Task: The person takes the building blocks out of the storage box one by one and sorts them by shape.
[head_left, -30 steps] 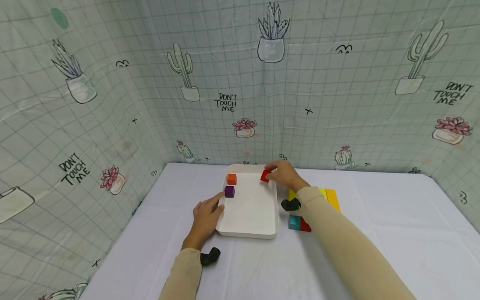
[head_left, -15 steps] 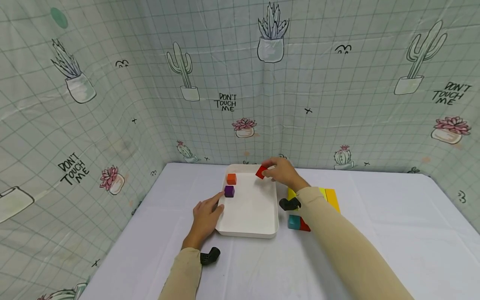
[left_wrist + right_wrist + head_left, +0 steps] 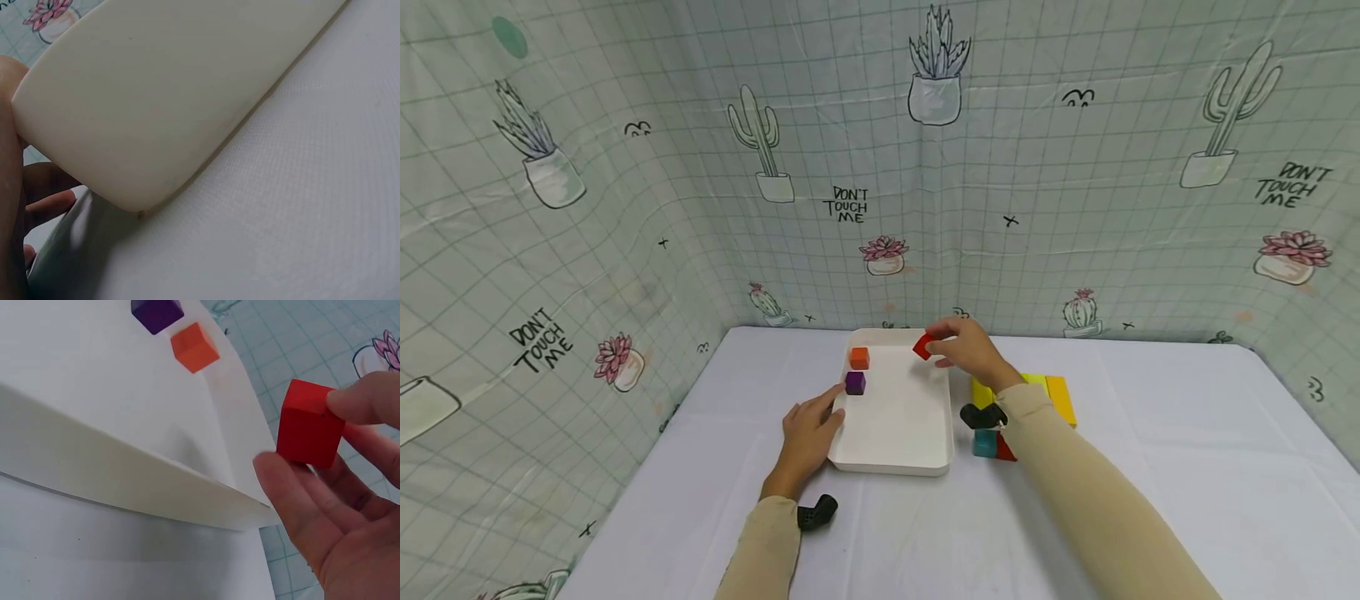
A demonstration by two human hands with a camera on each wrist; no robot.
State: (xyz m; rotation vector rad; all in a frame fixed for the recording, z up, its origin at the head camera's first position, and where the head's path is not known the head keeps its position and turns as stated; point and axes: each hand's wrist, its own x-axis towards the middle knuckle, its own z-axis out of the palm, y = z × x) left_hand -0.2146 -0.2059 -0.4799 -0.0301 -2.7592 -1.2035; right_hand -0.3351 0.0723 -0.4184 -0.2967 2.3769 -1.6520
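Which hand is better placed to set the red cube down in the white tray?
Right, probably. The right hand already pinches the red cube above the tray's far end. The left hand rests at the tray's near-left edge, beside the purple cube.

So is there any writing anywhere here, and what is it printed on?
"DON'T TOUCH ME" on the backdrop cloth, centre, by the cactus drawings.
"DON'T TOUCH ME" on the cloth's left side.
"DON'T TOUCH ME" on the cloth's right side.
No writing shows on the blocks, the tray or the table.
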